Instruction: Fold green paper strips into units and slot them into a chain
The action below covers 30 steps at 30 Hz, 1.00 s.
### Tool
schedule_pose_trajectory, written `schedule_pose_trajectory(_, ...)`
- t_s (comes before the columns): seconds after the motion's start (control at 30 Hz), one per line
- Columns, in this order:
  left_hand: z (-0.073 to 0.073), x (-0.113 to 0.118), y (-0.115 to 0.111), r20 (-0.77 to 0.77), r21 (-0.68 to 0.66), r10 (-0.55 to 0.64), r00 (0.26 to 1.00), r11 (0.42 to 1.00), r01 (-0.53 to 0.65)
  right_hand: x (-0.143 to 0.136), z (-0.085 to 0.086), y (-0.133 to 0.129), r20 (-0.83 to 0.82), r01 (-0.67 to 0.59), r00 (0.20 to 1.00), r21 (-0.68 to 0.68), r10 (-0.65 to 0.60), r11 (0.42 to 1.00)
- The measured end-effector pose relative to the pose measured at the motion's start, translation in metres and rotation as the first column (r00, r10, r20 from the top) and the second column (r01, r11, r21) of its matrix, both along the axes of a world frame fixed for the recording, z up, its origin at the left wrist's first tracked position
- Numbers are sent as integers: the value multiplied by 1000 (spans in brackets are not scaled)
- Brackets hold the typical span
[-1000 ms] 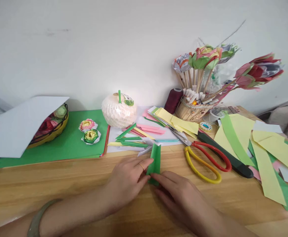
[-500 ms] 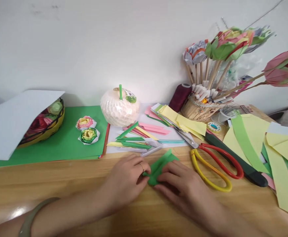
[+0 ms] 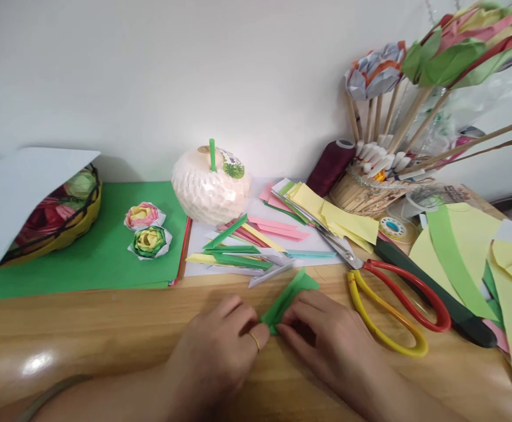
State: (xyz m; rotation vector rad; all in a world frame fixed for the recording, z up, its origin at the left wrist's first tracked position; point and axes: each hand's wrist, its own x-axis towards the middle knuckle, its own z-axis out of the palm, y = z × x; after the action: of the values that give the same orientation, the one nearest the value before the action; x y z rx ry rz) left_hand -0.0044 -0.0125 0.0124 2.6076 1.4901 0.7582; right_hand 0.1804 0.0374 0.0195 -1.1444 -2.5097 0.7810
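With the green paper [image 3: 287, 298] low on the bench [image 3: 142, 316] before the scissors, pinched at its near end by left hand [image 3: 221, 346] and right hand [image 3: 333, 334], creasing called for matched edges.

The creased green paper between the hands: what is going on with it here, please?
A person works at a wooden table with bare hands. The right hand pinches the creased green paper near its close end; the left hand meets that end from the other side, its fingertips partly hidden. Behind lie folded strips of coloured paper. The metal scissors with red and yellow handles lie to the right, untouched.
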Motion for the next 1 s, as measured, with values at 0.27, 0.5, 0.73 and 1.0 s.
schedule_pose_trajectory(0.27, -5, 3, -10, -113, 219, -48, 992, 973, 72, 1, -3, 0, 13, -26, 1000, 34, 25, 999)
schedule_pose_trajectory(0.5, -7, 2, -11, -156, 191, -81, 984, 975, 111, 2, -6, 2, 54, -20, 998, 85, 15, 996)
schedule_pose_trajectory(0.73, -4, -2, -10, -266, 203, -16, 964, 977, 72, 13, 3, 8, 23, -314, 946, 321, 324, 893)
schedule_pose_trajectory(1.0, -2, -2, 4, -240, 149, 119, 964, 985, -84, 4, 9, -13, 46, -341, 938, 283, 343, 896)
